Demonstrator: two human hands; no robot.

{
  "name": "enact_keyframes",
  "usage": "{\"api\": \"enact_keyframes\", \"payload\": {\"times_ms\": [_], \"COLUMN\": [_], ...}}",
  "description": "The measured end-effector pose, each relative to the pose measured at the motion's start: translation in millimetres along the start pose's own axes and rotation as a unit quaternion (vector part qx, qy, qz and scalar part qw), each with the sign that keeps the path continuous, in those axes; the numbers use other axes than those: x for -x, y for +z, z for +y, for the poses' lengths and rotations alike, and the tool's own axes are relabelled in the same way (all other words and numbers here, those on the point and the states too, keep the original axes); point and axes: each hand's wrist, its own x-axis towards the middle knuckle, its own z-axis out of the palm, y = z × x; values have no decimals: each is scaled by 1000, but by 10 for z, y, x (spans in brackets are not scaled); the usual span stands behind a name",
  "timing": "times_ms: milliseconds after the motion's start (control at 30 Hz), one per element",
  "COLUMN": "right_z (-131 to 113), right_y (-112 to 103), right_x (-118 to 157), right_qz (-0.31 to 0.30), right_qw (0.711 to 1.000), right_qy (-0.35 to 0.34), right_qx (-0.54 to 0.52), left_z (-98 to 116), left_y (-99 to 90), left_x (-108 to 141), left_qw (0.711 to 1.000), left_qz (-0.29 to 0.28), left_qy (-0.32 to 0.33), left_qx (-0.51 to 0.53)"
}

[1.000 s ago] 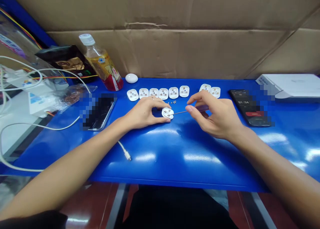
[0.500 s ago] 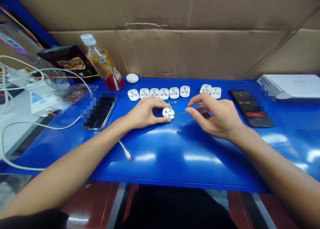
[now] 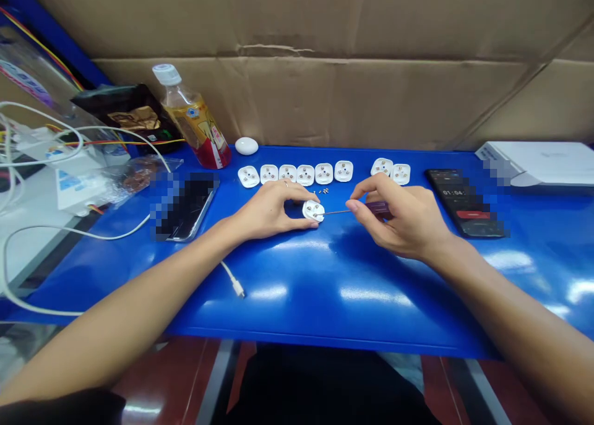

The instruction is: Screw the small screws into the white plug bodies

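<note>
Between the thumb and fingers of my left hand [image 3: 266, 211] is a small white round-cornered part [image 3: 313, 211] with metal contacts inside. My right hand [image 3: 399, 214] is closed around the dark purple handle of a screwdriver [image 3: 338, 212]. The screwdriver's thin shaft points left, and its tip is at the lower part of the white piece. Just behind the piece lie several tiny screws [image 3: 325, 191]. Several similar white parts [image 3: 305, 175] stand in a row farther back, two of them [image 3: 400, 174] set apart at the right.
On the left are a phone [image 3: 188, 207], a leaning drink bottle [image 3: 197, 122], a black bag [image 3: 132, 117] and white cables [image 3: 234, 283]. A white oval object [image 3: 246, 145] lies near the cardboard. At the right are another phone [image 3: 464, 202] and a white box [image 3: 547, 162].
</note>
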Motion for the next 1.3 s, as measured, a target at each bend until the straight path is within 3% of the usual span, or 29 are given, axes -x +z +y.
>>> {"api": "enact_keyframes", "payload": {"times_ms": [133, 300, 433, 600, 733, 867, 1000, 1100, 1300], "right_z": [4, 27, -17, -103, -100, -46, 33, 108, 198], "right_y": [-25, -17, -46, -77, -41, -61, -127, -104, 85], "right_x": [-11, 0, -37, -118, -129, -88, -62, -58, -22], "right_qz": [-28, -30, -39, -73, -43, -27, 56, 94, -40], "right_qw": [999, 999, 998, 997, 996, 998, 996, 989, 995], "right_qy": [-30, 12, -32, 34, 73, 54, 49, 57, 50], "right_qx": [-32, 2, -33, -8, 21, -11, -46, -94, -83], "left_z": [-5, -5, -20, -35, -21, -8, 0, 15, 60], "left_y": [3, 4, 12, 20, 16, 23, -22, -122, -169], "left_x": [2, 3, -1, -19, -27, -7, 20, 20, -10], "left_qw": [1000, 1000, 1000, 1000, 1000, 999, 999, 999, 996], "left_qz": [7, 6, 5, -3, 1, -16, -33, -6, -3], "left_qy": [-3, -14, -24, -8, -9, -16, -21, -45, -81], "left_qx": [-3, 1, 15, 30, 24, 28, 28, 22, 24]}}
